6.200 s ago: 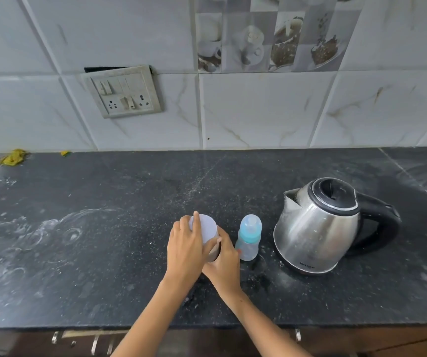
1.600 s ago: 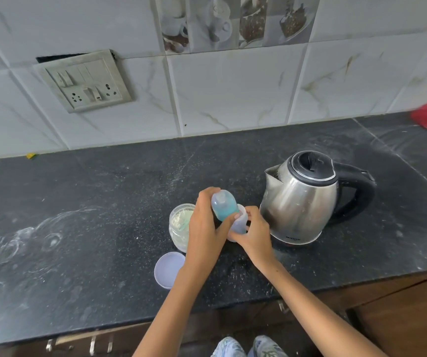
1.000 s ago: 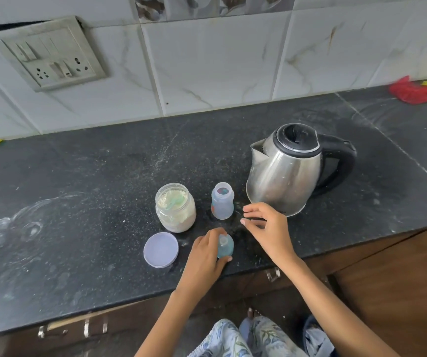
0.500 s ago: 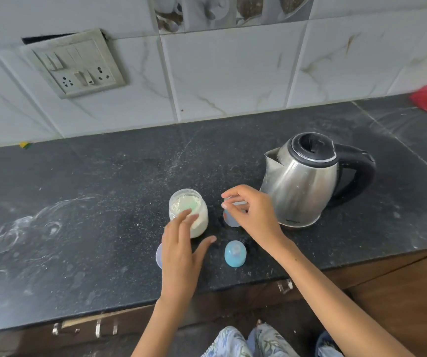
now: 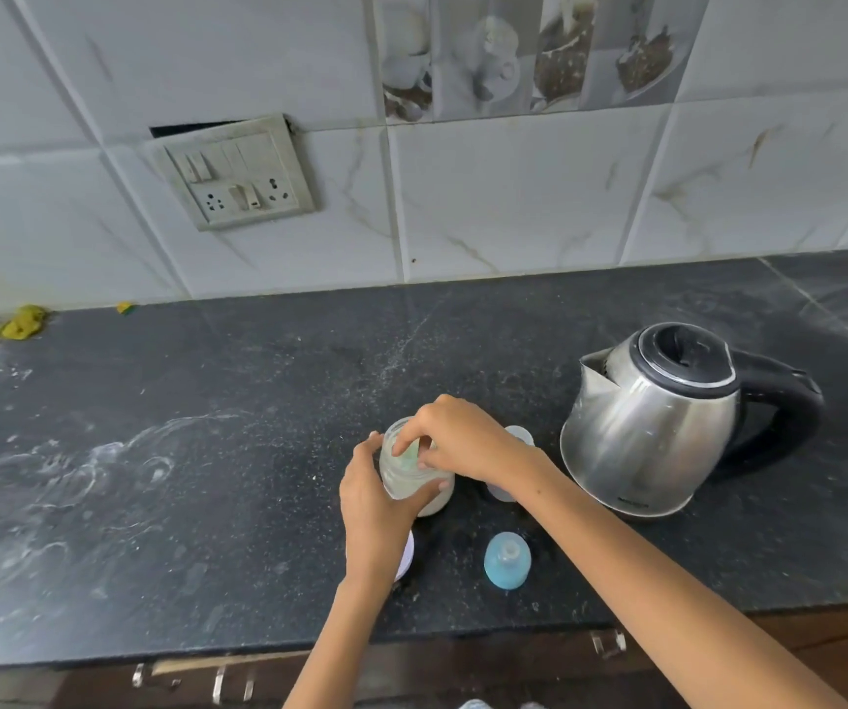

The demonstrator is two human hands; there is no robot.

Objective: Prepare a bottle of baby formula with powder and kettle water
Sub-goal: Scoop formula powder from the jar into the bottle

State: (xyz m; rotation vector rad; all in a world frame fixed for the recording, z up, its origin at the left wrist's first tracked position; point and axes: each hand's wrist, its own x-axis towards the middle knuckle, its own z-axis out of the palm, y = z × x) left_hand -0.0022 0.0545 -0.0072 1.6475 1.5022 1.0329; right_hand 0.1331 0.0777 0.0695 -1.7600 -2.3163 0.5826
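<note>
A: Where does the powder jar [image 5: 414, 483] stand?

B: Upright near the front middle of the dark bench [image 5: 207, 478], long axis vertical, mouth open upward. Pale powder fills it.

A: And the baby bottle [image 5: 514, 442]?

B: Just right of the jar, also upright with an open neck, though the right forearm hides most of it. Its blue teat cap [image 5: 507, 560] stands apart, nearer the bench's front edge, tip up. The jar's round lid [image 5: 406, 557] lies flat under the left wrist, only an edge showing.

A: The kettle [image 5: 657, 427]?

B: Steel, to the right of the bottle, spout toward the left, black handle toward the right, lid down.

A: The surroundings?

B: The bench is speckled black stone with white smears at the left. Behind it is a pale marbled tile wall with a switch plate [image 5: 235, 174] hanging askew, and yellow scraps [image 5: 23, 322] at the far left.

A: How do the hands lie?

B: The left hand [image 5: 375, 509] wraps the jar's side, fingers curled around the glass. The right hand [image 5: 457, 442] reaches across from the right, fingers bent down into the jar's mouth and pinched together on something greenish; what it is cannot be told.
</note>
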